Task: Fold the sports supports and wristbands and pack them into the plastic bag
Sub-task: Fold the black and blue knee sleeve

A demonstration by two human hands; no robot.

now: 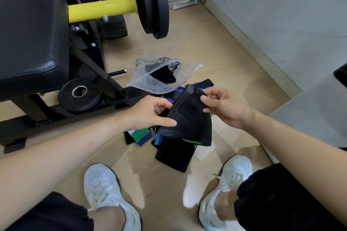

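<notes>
Item under handling: one black support [189, 124], held off the floor on the person's side of the plastic bag [142, 80], its upper end overlapping the bag's near edge in this view.

Orientation: the long axis runs from the bag toward the person. The narrow end points away, at the bag. The wide hem, marked with a thin green line, faces the person. A rectangular patch shows on the upward face.

Left hand [150, 112]: gripping the support's left edge, thumb laid across the front of the fabric and fingers curled behind it.

Right hand [225, 107]: pinching the upper right edge, thumb on the front and fingers behind.

Plastic bag: clear, lying flat on the floor, its long axis slanting from far right to near left. A dark folded item [165, 76] is visible inside. I cannot tell which edge is the mouth.

Nearer the person than the bag, under the held support, is a loose heap: a green-and-blue wristband [143, 135] on its left side, a second black sleeve [174, 155] angled toward the person, and a blue-trimmed strap [199, 83] just beside the bag's right near corner.

Left of the bag stands a weight bench [32, 33], with a loose weight plate [80, 95] at its foot.
</notes>
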